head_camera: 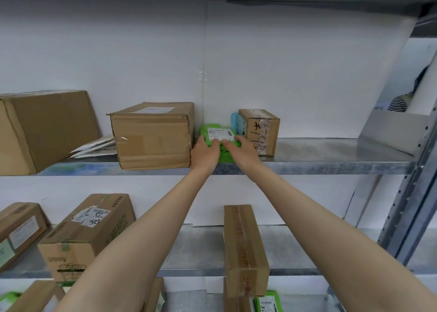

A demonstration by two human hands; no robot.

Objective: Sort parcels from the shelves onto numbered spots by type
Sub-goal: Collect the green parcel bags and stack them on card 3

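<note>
Green parcel [218, 133], front edge hidden

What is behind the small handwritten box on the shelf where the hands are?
A light blue item shows behind the small box, next to the green parcel. The box covers most of it, so its kind stays unclear.

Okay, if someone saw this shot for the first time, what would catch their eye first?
The bright green parcel on the metal shelf, set between a large brown box and a small taped box, with the left hand and right hand both holding it. After that, the bare forearms stretching up from the bottom of the view.
</note>
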